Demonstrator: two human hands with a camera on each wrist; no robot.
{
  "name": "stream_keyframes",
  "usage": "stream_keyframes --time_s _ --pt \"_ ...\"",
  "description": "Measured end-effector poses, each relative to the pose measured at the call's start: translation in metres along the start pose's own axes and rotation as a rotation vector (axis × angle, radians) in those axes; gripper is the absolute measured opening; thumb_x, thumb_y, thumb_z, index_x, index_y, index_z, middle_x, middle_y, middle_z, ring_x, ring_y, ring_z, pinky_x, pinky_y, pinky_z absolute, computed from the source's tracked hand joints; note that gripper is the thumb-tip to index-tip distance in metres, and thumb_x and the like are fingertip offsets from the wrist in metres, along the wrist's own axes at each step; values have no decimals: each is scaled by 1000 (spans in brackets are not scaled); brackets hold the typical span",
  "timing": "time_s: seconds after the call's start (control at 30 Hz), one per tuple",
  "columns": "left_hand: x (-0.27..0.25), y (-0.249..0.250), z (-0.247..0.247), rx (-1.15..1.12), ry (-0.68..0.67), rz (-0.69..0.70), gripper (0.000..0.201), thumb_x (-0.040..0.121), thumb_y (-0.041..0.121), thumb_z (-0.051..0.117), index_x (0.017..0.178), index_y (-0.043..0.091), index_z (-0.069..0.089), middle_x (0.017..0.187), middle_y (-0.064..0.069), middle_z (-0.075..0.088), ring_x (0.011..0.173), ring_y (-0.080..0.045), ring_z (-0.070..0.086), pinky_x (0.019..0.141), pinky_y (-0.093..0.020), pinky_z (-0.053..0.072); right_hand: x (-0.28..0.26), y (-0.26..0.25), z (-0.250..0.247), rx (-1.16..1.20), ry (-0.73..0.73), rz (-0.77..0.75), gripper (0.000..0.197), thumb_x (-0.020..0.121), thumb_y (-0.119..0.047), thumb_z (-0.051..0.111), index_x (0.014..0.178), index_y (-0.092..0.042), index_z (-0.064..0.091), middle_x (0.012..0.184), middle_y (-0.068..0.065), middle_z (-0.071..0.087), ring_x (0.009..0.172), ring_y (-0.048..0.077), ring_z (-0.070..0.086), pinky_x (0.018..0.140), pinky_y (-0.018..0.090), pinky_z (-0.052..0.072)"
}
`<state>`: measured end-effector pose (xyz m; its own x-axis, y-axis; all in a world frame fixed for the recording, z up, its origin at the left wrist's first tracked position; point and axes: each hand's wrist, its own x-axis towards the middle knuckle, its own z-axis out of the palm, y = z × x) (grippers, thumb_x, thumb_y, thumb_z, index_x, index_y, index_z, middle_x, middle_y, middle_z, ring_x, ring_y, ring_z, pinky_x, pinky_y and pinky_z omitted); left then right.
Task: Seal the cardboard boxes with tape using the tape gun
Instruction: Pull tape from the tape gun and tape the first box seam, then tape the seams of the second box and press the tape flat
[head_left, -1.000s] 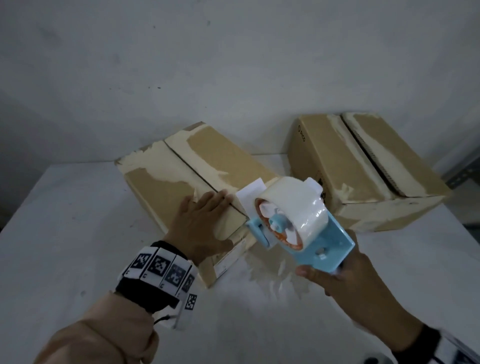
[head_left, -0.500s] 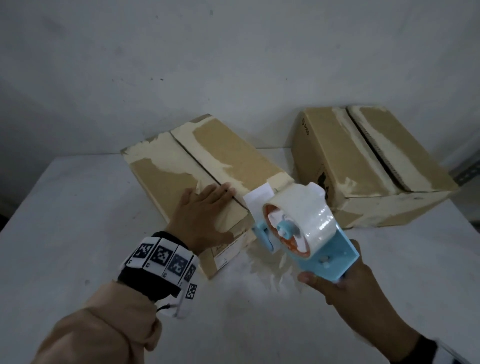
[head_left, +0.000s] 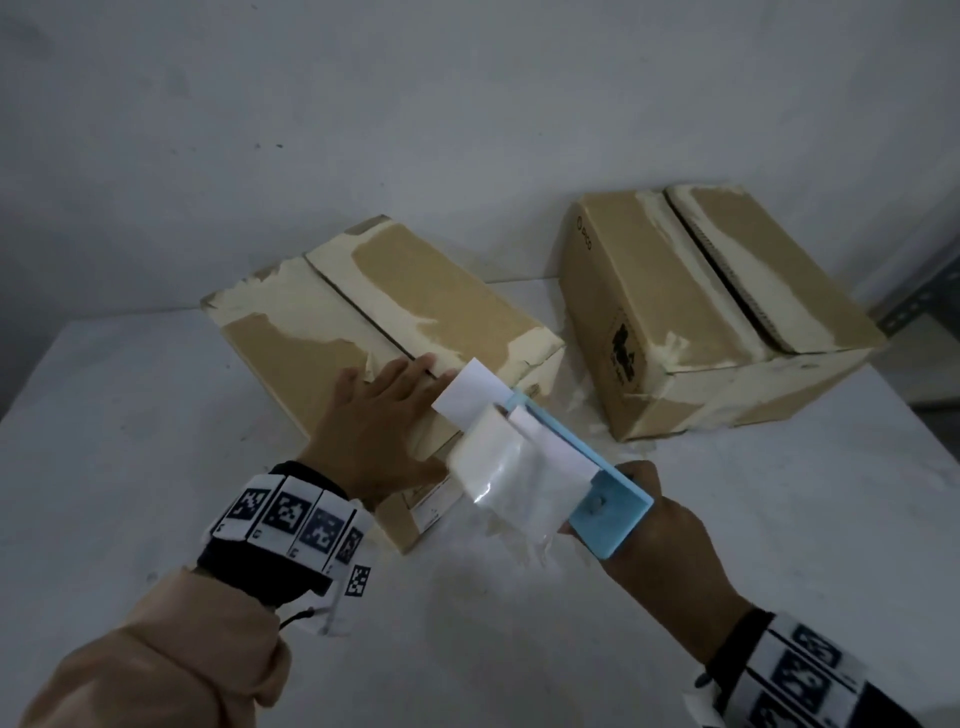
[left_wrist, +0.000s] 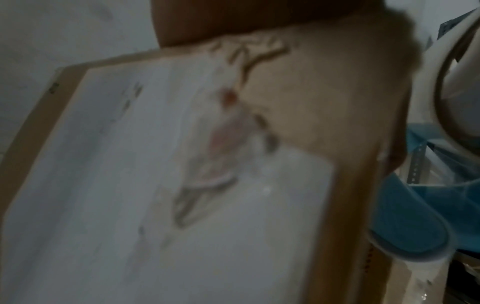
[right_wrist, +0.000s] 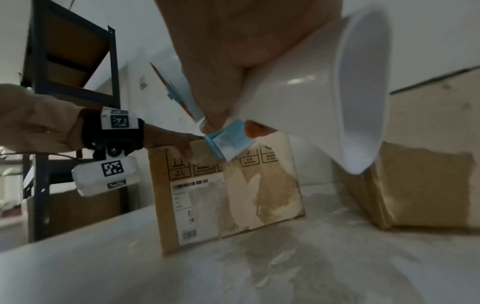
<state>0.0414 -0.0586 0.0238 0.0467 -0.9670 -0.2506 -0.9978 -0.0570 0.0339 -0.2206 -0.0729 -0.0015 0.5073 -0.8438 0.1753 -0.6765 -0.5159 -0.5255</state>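
Note:
Two cardboard boxes with torn, peeled tops stand on a white table (head_left: 130, 441). My left hand (head_left: 382, 421) lies flat, fingers straight, on the near end of the left box (head_left: 395, 306), beside its centre seam. My right hand (head_left: 660, 530) grips the handle of the blue tape gun (head_left: 608, 499), which carries a large white tape roll (head_left: 506, 467). The gun's front end with its white tape flap (head_left: 470, 392) sits at the box's near top edge, right by my left fingertips. In the right wrist view the tape gun's blue nose (right_wrist: 228, 139) meets the left box's front face (right_wrist: 226, 197).
The right box (head_left: 701, 312) stands at the back right, close to the wall, its top seam gaping. Paper scraps and residue litter the table between and before the boxes. A dark metal shelf (right_wrist: 64, 61) stands off the table's left side in the right wrist view.
My right hand has turned the tape gun and brought it forward and left, from hovering off the box's corner down to its near top edge. My left hand stays pressed on the box.

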Motion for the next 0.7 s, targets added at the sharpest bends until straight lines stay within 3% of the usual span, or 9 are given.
stream_keyframes --time_s 0.1,0.23,0.3,0.33,0.4,0.5,0.57,0.6,0.7 --pt "0 -1 0 10 10 -4 107 48 73 10 146 35 -5 157 10 -7 145 -15 0 114 -52 9 2 8 -1 -63 -34 -29 71 41 -45 86 83 -16 37 47 -1 56 27 15 50 35 -1 11" --pt "2 -4 -4 -60 -38 -22 106 46 72 13 145 39 -4 156 12 -12 144 -15 -6 114 -53 2 -32 45 8 -198 -124 96 82 28 -47 92 80 -18 36 36 3 50 23 16 49 22 17 30" --pt "2 -4 -4 -59 -55 -18 107 44 71 13 145 39 -6 156 11 -13 144 -16 -8 113 -54 2 -47 55 7 -158 -31 104 66 46 -51 84 78 -20 35 36 3 49 22 17 48 23 17 30" --pt "2 -3 -5 -38 -73 -11 107 44 71 13 144 40 -7 156 11 -13 144 -16 -8 113 -56 2 -49 54 6 -148 27 76 53 61 -58 70 78 -20 36 38 2 50 23 17 48 24 16 31" --pt "1 -1 -6 -36 -99 -10 107 43 73 12 144 41 -6 155 11 -15 144 -16 -10 111 -60 0 -43 52 8 -161 80 40 46 68 -60 52 84 -18 40 44 2 56 30 20 54 30 16 36" --pt "1 10 -13 -172 -10 -40 100 48 80 12 139 38 22 156 9 -11 145 -16 -8 111 -59 -3 -24 59 18 -139 31 53 71 48 -32 83 103 -12 42 60 5 66 45 23 64 37 20 43" --pt "5 25 -19 -285 95 -73 87 61 81 13 128 31 36 157 8 -8 145 -15 -5 112 -58 -4 -17 66 25 -151 -51 71 89 37 -15 90 110 -13 39 66 9 68 52 27 66 42 26 50" --pt "10 32 -20 -331 106 -96 83 70 80 15 133 29 32 157 8 -8 145 -14 -5 112 -58 -5 -16 70 29 -156 -66 64 90 37 -13 90 111 -13 38 67 10 68 54 29 66 44 29 53" --pt "23 44 -13 -304 22 -191 74 89 63 15 148 22 -3 157 5 -12 145 -16 -9 112 -58 -6 -11 79 37 -197 -102 38 86 40 -14 89 109 -11 39 75 15 67 54 32 64 45 34 54"
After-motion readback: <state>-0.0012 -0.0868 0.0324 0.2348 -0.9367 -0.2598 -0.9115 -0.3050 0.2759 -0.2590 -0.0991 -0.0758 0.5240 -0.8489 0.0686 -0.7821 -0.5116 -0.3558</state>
